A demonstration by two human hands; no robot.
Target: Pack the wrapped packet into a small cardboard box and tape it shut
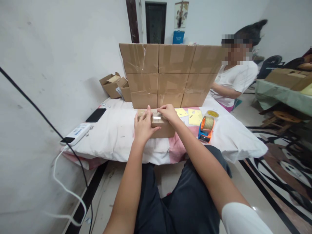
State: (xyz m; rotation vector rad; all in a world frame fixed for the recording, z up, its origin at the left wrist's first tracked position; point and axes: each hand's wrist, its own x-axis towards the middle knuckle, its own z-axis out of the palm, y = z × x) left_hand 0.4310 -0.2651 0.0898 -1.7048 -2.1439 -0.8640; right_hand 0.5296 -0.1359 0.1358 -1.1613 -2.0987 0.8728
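My left fingers (148,114) spread wide on the brown cardboard box (163,130); right fingers (164,109) bend, grip unclear. Probably light: hold its sides.

The left hand (143,126) hides the left end of the box (163,130), and the right hand (168,113) covers its far right corner — what the fingertips there pinch or press is too small to tell. Small marks on the box top can't be read. The stack of boxes (172,81) hides the other person's (243,76) hand and part of an open box (126,92). The blue bin's (178,36) lettering is illegible — and the bottom edge cuts off a white sleeve (243,218).
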